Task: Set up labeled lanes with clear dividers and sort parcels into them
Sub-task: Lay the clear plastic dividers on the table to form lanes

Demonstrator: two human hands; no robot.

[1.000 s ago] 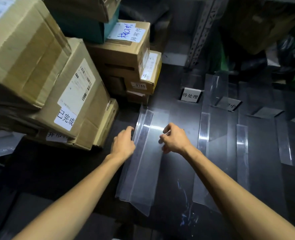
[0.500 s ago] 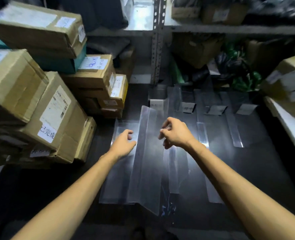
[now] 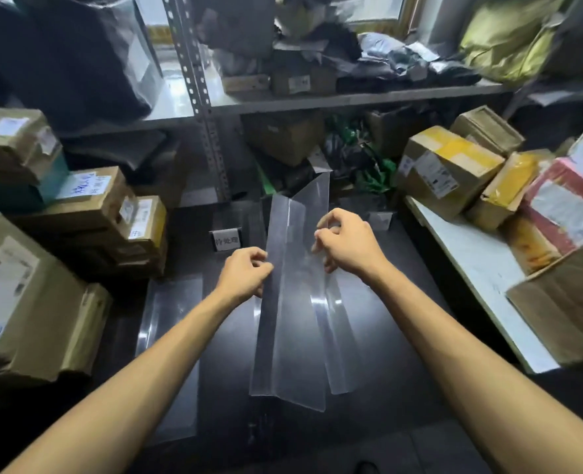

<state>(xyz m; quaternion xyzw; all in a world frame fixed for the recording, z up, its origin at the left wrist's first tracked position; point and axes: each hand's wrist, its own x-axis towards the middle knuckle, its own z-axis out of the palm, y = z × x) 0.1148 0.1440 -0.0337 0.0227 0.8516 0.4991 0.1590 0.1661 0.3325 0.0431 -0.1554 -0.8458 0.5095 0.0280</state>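
Note:
A long clear folded plastic divider (image 3: 293, 323) is lifted above the dark floor mat (image 3: 228, 381), its far end tilted up. My left hand (image 3: 243, 273) pinches its left edge and my right hand (image 3: 346, 244) pinches its right flap. Another clear divider (image 3: 172, 323) lies flat on the mat to the left. A small white lane label (image 3: 227, 239) stands behind my left hand, and a second label holder (image 3: 380, 220) shows beyond my right hand.
Stacked cardboard parcels (image 3: 43, 268) crowd the left side. More parcels (image 3: 450, 169) sit on a white board (image 3: 481, 275) at the right. A metal shelf rack (image 3: 208, 131) loaded with bags and boxes stands behind the mat.
Both hands have gripped the clear divider and raised it off the mat toward the middle. My head has tilted up, bringing the shelves and right-hand parcels into view.

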